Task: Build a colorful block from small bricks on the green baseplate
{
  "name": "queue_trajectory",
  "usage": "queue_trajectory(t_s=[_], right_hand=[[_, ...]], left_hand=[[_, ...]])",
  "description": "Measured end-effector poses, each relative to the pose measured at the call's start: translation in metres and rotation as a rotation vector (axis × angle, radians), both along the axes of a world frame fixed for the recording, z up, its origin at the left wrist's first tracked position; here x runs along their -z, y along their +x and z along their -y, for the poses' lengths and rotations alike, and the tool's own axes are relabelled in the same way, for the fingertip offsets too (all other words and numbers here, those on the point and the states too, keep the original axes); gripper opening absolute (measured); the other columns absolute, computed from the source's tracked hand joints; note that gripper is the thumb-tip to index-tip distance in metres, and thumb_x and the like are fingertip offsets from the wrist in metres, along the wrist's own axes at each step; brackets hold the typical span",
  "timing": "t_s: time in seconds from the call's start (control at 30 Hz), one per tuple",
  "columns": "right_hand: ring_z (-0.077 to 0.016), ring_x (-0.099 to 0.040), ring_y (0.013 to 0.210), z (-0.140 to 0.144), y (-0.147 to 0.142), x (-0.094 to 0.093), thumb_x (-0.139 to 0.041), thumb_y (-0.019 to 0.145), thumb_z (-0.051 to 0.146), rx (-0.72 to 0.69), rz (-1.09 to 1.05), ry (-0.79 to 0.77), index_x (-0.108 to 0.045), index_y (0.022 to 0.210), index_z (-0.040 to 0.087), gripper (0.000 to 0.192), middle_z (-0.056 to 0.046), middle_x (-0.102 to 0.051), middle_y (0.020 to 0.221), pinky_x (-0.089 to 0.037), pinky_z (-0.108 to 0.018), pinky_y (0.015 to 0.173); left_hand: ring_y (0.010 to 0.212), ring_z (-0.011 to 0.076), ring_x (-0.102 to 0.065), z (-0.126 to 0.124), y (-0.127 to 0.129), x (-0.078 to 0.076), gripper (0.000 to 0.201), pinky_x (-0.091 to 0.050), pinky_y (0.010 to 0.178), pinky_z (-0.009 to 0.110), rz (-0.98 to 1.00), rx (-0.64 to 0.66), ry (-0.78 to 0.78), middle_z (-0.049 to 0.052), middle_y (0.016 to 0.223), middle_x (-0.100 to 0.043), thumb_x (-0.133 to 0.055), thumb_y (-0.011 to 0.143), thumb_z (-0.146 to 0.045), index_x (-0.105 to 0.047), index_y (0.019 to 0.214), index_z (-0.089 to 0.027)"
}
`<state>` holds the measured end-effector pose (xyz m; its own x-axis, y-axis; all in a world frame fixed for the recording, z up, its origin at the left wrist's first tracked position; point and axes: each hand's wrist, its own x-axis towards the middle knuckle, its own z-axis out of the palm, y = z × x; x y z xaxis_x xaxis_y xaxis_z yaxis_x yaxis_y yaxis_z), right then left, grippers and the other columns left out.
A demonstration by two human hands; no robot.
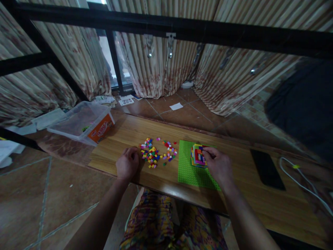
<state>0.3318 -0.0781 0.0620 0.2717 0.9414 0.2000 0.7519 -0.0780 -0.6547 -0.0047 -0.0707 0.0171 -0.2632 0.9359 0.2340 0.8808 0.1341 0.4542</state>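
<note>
My right hand (219, 163) is over a green studded baseplate (185, 173), its thumb and fingers pinched together at the right side of a small block built of toy bricks (197, 156). The block has red, yellow, blue, pink and white pieces. Whatever the fingertips pinch there is too small to make out. My left hand (127, 164) rests on the table, curled closed, just left of a scattered pile of small coloured bricks (150, 154). Its fingers hide anything inside. A looser group of bricks (169, 152) lies between that pile and the baseplate.
A clear plastic box (75, 121) with an orange label stands at the left end of the wooden table (161, 180). A black phone-like slab (267, 169) and a white cable (299, 177) lie at right. A dark metal bar (166, 21) crosses above. Papers lie on the floor.
</note>
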Motion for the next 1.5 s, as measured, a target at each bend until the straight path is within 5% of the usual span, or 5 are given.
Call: queue_trajectory(t_s=[0.87, 1.17, 1.33, 1.5], right_hand=[[-0.022, -0.067, 0.073, -0.006, -0.002, 0.007, -0.054, 0.082, 0.044, -0.064, -0.031, 0.053, -0.075, 0.079, 0.021, 0.032, -0.008, -0.075, 0.084, -0.049, -0.034, 0.071], [-0.0209, -0.068, 0.08, 0.022, -0.014, -0.021, -0.058, 0.085, 0.043, 0.036, -0.18, 0.26, -0.074, 0.089, 0.02, 0.028, -0.007, -0.074, 0.089, -0.051, -0.032, 0.075], [-0.0179, -0.067, 0.081, 0.052, -0.054, -0.022, -0.058, 0.089, 0.037, -0.182, -0.206, 0.209, -0.073, 0.091, 0.024, 0.02, -0.003, -0.073, 0.091, -0.051, -0.029, 0.074], [-0.0166, -0.067, 0.075, 0.059, -0.097, 0.013, -0.054, 0.089, 0.027, -0.388, -0.228, 0.092, -0.072, 0.089, 0.022, 0.019, -0.003, -0.071, 0.083, -0.05, -0.027, 0.068]], left_hand=[[0.085, 0.0174, -0.065, -0.001, 0.0, 0.002, 0.022, -0.042, 0.066, 0.025, -0.009, 0.008, -0.013, 0.003, 0.098, -0.07, -0.05, 0.087, -0.027, -0.069, 0.098, -0.024], [0.086, 0.0177, -0.065, 0.0, 0.001, -0.001, 0.023, -0.041, 0.067, 0.025, 0.002, 0.013, -0.01, 0.002, 0.101, -0.07, -0.049, 0.087, -0.025, -0.069, 0.098, -0.024], [0.086, 0.0173, -0.065, 0.0, 0.001, -0.001, 0.022, -0.042, 0.068, 0.025, 0.016, 0.015, -0.017, 0.003, 0.098, -0.07, -0.049, 0.087, -0.023, -0.069, 0.097, -0.023], [0.087, 0.0173, -0.065, 0.001, 0.002, -0.003, 0.022, -0.042, 0.069, 0.024, 0.018, 0.016, -0.027, 0.004, 0.098, -0.07, -0.049, 0.087, -0.022, -0.069, 0.098, -0.023]])
